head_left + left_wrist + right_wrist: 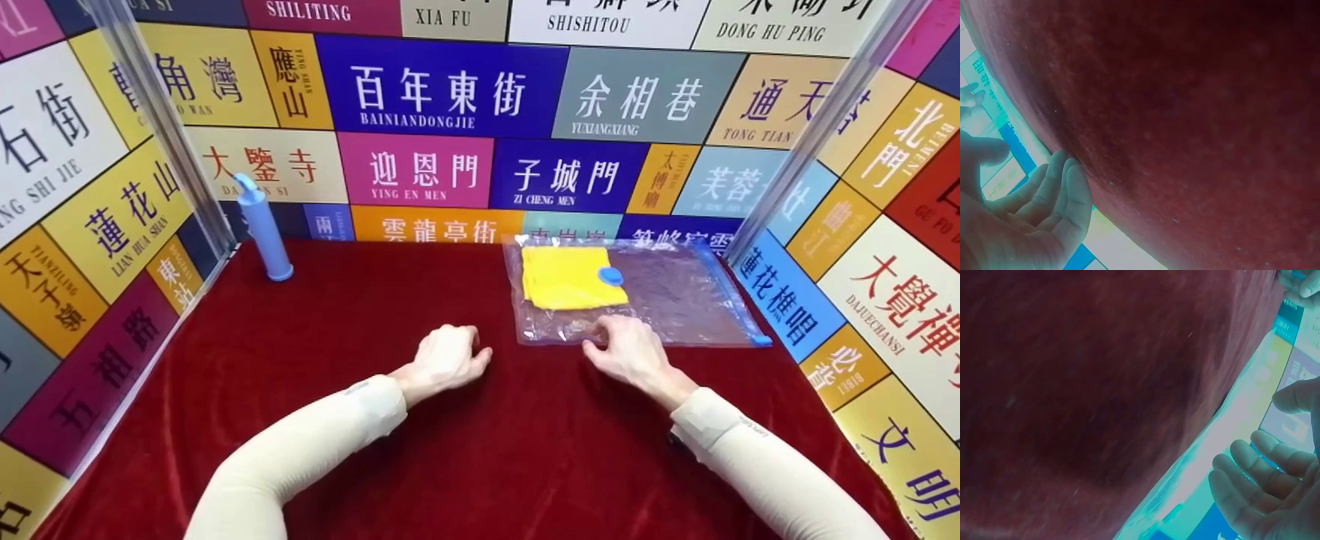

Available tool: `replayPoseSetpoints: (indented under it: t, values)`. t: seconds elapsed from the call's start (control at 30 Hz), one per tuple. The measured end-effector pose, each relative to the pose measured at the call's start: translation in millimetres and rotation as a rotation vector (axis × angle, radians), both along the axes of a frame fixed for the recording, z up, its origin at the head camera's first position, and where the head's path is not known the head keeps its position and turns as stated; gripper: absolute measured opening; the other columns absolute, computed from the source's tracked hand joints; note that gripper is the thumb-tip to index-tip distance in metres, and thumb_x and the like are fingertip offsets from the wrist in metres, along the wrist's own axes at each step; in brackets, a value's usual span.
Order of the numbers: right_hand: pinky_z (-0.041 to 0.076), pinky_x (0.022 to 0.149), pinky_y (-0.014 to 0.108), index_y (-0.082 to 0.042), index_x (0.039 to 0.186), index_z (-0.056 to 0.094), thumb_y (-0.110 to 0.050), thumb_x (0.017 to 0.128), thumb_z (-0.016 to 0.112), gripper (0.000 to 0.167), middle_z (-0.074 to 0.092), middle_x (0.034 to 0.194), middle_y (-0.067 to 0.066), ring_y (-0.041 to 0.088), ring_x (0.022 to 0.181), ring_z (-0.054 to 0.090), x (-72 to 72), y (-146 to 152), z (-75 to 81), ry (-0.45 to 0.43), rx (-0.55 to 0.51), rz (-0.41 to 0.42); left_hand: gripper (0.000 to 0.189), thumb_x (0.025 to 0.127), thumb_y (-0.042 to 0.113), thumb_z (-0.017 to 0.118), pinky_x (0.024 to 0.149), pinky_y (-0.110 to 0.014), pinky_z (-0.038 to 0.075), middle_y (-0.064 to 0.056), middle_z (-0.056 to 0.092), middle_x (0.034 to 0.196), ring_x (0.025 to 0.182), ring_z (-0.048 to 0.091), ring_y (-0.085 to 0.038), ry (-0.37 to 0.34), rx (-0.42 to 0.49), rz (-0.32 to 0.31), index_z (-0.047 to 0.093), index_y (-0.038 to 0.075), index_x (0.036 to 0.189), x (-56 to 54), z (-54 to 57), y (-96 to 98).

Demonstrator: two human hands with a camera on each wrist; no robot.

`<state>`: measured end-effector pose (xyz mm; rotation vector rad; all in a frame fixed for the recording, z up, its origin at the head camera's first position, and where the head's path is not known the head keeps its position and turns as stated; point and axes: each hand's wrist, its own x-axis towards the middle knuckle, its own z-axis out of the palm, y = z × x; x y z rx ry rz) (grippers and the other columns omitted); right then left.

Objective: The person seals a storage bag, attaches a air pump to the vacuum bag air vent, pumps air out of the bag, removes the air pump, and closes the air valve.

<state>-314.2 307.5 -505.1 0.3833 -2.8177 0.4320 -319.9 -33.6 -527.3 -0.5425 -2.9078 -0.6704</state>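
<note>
A clear plastic vacuum storage bag (679,300) lies flat at the back right, with a folded yellow cloth (566,277) inside it. A round blue valve (610,276) shows beside the cloth, and a blue zip strip (739,300) runs along the bag's right end. My right hand (630,349) is at the bag's front edge, fingers loosely bent, holding nothing. To its left, my left hand (448,356) rests low over the red cloth, apart from the bag. The left wrist view shows its fingers (1075,194) relaxed, with nothing in them.
A blue hand pump (266,234) stands upright at the back left. Red velvet cloth (480,450) covers the table. Panels with printed signs (442,86) rise behind and on both sides, with clear corner posts (161,120) between them.
</note>
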Motion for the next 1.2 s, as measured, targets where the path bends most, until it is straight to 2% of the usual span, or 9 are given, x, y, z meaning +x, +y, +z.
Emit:
replayPoseSetpoints:
  t: [0.13, 0.17, 0.3, 0.37, 0.4, 0.57, 0.9, 1.2]
  values:
    - [0.062, 0.068, 0.06, -0.012, 0.097, 0.08, -0.033, 0.092, 0.076, 0.022, 0.08, 0.086, 0.009, 0.039, 0.081, 0.077, -5.9, 13.9, 0.2, 0.012, -0.033, -0.001, 0.034, 0.102, 0.044, 0.07, 0.072, -0.054, 0.067, -0.011, 0.076, 0.083, 0.082, 0.078, -0.037, -0.02, -0.002, 0.009, 0.071, 0.012, 0.089, -3.1, 2.1, 3.2]
    - [0.06, 0.064, 0.057, -0.015, 0.095, 0.08, -0.037, 0.092, 0.076, 0.022, 0.079, 0.084, 0.006, 0.036, 0.077, 0.076, -12.2, 21.4, -5.7, 0.034, -0.044, 0.005, 0.035, 0.102, 0.044, 0.07, 0.073, -0.054, 0.067, -0.011, 0.076, 0.084, 0.084, 0.078, -0.037, -0.025, -0.003, 0.012, 0.071, 0.012, 0.089, -3.8, 2.9, 4.3]
    - [0.058, 0.06, 0.057, -0.017, 0.095, 0.08, -0.038, 0.091, 0.076, 0.022, 0.079, 0.082, 0.007, 0.037, 0.075, 0.075, -17.1, 34.8, -3.8, 0.044, -0.058, -0.034, 0.036, 0.103, 0.045, 0.069, 0.076, -0.054, 0.068, -0.012, 0.079, 0.088, 0.088, 0.079, -0.038, -0.037, -0.006, 0.021, 0.073, 0.012, 0.089, -6.9, 5.7, 9.5]
    - [0.058, 0.061, 0.057, -0.015, 0.097, 0.081, -0.037, 0.091, 0.075, 0.024, 0.08, 0.084, 0.009, 0.039, 0.077, 0.075, -19.4, 41.2, -3.7, 0.044, -0.057, -0.065, 0.036, 0.102, 0.046, 0.069, 0.076, -0.055, 0.068, -0.012, 0.079, 0.089, 0.089, 0.08, -0.038, -0.038, -0.007, 0.023, 0.074, 0.013, 0.088, -8.4, 6.6, 12.3]
    - [0.059, 0.063, 0.06, -0.013, 0.099, 0.081, -0.033, 0.091, 0.074, 0.023, 0.08, 0.086, 0.012, 0.043, 0.08, 0.076, -15.4, 40.3, 2.4, 0.024, -0.052, -0.091, 0.036, 0.102, 0.046, 0.069, 0.077, -0.055, 0.068, -0.013, 0.079, 0.089, 0.09, 0.08, -0.039, -0.039, -0.006, 0.023, 0.074, 0.012, 0.088, -9.1, 7.0, 13.7]
    - [0.06, 0.067, 0.062, -0.012, 0.101, 0.08, -0.031, 0.093, 0.074, 0.021, 0.081, 0.091, 0.013, 0.046, 0.085, 0.077, -16.8, 54.1, 1.8, -0.009, -0.043, -0.165, 0.037, 0.102, 0.045, 0.069, 0.078, -0.055, 0.068, -0.013, 0.079, 0.089, 0.09, 0.08, -0.039, -0.058, 0.01, 0.023, 0.075, 0.011, 0.088, -12.1, 8.2, 18.7]
    - [0.06, 0.069, 0.063, -0.011, 0.1, 0.08, -0.033, 0.094, 0.073, 0.023, 0.081, 0.094, 0.015, 0.047, 0.086, 0.077, -20.4, 79.5, 1.1, -0.028, -0.037, -0.224, 0.039, 0.101, 0.047, 0.07, 0.078, -0.054, 0.067, -0.012, 0.08, 0.088, 0.091, 0.08, -0.036, -0.088, 0.048, 0.058, 0.076, 0.012, 0.087, -20.5, 4.9, 28.5]
    - [0.061, 0.072, 0.063, -0.009, 0.099, 0.078, -0.036, 0.094, 0.072, 0.028, 0.081, 0.097, 0.021, 0.049, 0.089, 0.076, -27.4, 99.4, 2.1, -0.049, -0.033, -0.295, 0.041, 0.102, 0.047, 0.068, 0.079, -0.053, 0.068, -0.012, 0.08, 0.087, 0.091, 0.08, -0.035, -0.111, 0.065, 0.079, 0.071, 0.013, 0.08, -26.1, 12.6, 38.7]
